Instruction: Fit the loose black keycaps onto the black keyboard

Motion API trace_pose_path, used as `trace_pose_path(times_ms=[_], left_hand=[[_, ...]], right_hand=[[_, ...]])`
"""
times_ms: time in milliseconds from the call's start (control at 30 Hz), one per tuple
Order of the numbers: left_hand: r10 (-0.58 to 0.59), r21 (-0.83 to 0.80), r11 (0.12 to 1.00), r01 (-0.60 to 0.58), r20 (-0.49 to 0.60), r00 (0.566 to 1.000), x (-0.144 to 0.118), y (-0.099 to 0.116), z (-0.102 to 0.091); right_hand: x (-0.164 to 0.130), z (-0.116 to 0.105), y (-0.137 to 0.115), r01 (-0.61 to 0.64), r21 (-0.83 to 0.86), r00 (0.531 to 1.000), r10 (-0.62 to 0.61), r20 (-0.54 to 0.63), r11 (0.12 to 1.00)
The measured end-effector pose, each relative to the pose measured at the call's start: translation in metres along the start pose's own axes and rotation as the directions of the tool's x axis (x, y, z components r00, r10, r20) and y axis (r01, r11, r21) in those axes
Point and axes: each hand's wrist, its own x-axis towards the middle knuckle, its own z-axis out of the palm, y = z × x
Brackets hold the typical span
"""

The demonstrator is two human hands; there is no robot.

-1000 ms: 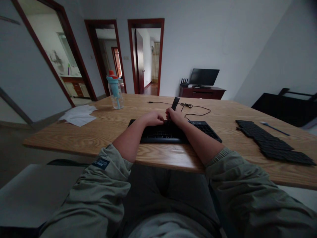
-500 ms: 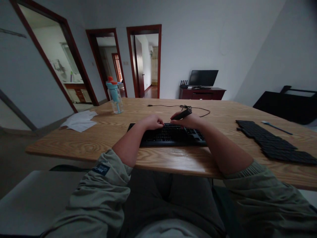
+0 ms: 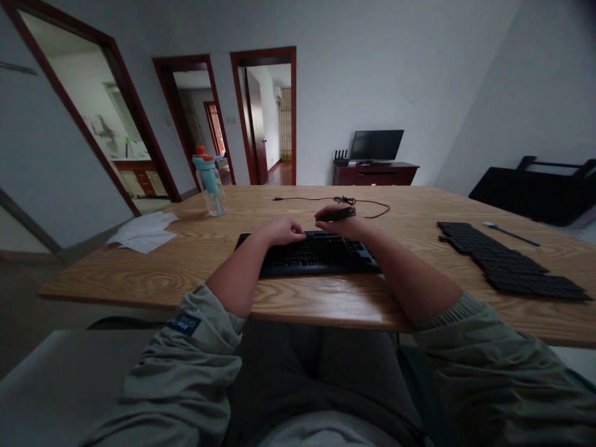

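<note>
The keyboard (image 3: 321,256) lies flat on the bench (image 3: 139,267), its front edge near the bench's near edge. The left hand (image 3: 283,231) rests at the back edge of the keyboard, left of its middle, fingers curled in; I cannot tell whether they pinch anything. The right hand (image 3: 342,226) is closed around a black tool (image 3: 338,215), held roughly level above the keyboard's back edge; the tool's far details are too dark to make out. Behind the keyboard runs a loosely bundled cable (image 3: 298,198). A bottle (image 3: 212,186) stands upright left of and behind the keyboard, with paper (image 3: 144,233) farther left of it. Well right of the keyboard lie black pieces (image 3: 503,257) in stepped rows, and a brush (image 3: 512,234) farther back.
</note>
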Motion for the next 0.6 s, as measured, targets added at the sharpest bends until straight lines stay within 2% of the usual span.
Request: trace_pose_path(times_ms=[200,400,500,600], left_hand=[[-0.013,0.004,1.0,0.013,-0.01,1.0,-0.0021,0.0022,-0.0011],[0.002,0.042,0.999,0.0,-0.034,0.999,-0.0013,0.006,-0.0007],[-0.006,0.066,0.998,0.01,-0.051,0.999,0.0002,0.0083,0.0003],[0.012,0.074,0.997,-0.007,-0.071,0.997,0.0021,0.0089,0.002]], right_hand=[[-0.0004,0.0014,0.001,-0.091,0.01,0.993,0.09,0.076,0.996],[-0.0004,0.0007,0.004,-0.072,-0.01,0.988,0.073,0.136,0.997],[0.0016,0.0006,0.0051,-0.074,0.002,0.99,0.074,0.119,0.997],[0.004,0.0011,0.0028,-0.123,-0.018,0.988,0.124,0.089,0.992]])
